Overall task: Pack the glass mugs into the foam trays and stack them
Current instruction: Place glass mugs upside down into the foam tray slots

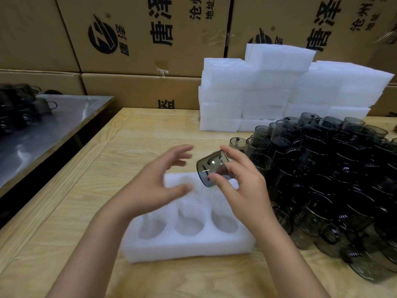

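Centre frame, the grip of the right hand (247,186) pinches a tilted glass mug (211,168) above the foam tray (189,248); the left hand (154,183) is spread, holding nothing. The mug looks light, rigid, slippery and breakable, so it is best held around its wall.

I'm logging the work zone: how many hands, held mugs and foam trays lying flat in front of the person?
Hands: 2, left hand and right hand
Held glass mug: 1, in the right hand
Flat foam tray: 1
Total: 4
The mug pile and foam stack are too crowded to count.
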A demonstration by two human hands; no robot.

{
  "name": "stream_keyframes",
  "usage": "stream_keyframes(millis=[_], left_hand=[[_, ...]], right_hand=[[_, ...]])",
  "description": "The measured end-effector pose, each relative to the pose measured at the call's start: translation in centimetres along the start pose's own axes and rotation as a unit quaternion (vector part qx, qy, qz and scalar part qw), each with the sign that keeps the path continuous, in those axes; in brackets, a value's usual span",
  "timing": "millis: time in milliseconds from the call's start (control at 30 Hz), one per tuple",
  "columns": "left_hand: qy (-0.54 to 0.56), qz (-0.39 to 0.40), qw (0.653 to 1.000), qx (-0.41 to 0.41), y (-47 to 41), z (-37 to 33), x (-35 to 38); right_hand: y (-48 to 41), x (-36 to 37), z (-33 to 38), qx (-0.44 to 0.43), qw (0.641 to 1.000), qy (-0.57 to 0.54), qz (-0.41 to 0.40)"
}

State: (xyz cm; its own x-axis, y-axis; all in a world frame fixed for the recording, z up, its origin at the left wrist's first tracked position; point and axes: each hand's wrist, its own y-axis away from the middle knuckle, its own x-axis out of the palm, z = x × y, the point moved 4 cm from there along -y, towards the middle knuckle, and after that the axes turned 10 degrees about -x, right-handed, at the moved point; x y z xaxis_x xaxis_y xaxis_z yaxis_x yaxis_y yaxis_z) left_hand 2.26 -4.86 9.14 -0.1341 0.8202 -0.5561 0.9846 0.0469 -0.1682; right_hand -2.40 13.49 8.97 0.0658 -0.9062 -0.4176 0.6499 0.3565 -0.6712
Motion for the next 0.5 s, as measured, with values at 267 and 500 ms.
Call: stream_keyframes(millis=[267,500], left_hand=[[-0.066,-0.035,0.995,0.059,-3.0,-2.5,3.9],[0.204,0.063,0.977,-0.004,-2.6,-1.5,4.2]], right_hand=[[0.9,-0.2,-0.2,0.008,0.999,-0.012,-0.032],[0.8,-0.6,-1.1,0.094,0.963,-0.253,-0.008]])
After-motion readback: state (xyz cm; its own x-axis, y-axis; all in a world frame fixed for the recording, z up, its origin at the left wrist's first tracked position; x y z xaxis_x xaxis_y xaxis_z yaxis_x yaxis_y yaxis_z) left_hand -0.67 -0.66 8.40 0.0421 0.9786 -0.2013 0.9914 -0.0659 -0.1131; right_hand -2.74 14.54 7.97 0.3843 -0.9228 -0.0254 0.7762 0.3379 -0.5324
